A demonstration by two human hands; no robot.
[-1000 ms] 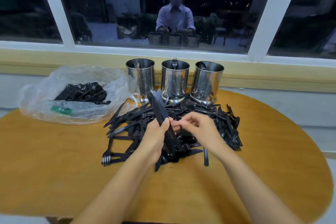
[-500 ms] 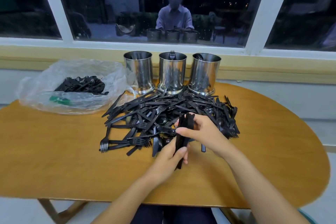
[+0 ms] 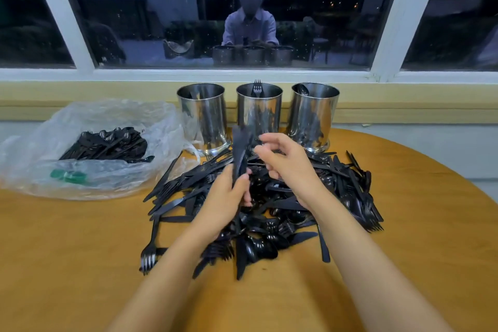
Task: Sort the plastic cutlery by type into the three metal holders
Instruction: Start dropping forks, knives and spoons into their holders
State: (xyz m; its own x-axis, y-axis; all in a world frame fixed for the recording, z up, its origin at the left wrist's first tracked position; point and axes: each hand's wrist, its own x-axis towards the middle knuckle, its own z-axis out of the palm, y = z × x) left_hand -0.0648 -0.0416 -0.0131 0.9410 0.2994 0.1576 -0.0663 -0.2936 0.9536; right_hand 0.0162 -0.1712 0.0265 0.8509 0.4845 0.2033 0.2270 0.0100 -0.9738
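On the round wooden table (image 3: 80, 264), a heap of black plastic cutlery (image 3: 269, 245) lies in the middle, with a stray fork (image 3: 149, 257) at its seven o'clock edge. Above the heap, the left hand (image 3: 225, 199) has its fingers clamped round a bundle of knives (image 3: 239, 151), held upright and blurred. The right hand (image 3: 289, 167) hovers at the bundle's three o'clock, fingers apart and loosely bent, holding nothing; whether they touch it I cannot tell. At the heap's twelve o'clock stand three metal holders: left holder (image 3: 204, 118), middle holder (image 3: 259, 113) showing fork tines, right holder (image 3: 312, 118). At ten o'clock, a clear bag (image 3: 89, 116) holds more cutlery.
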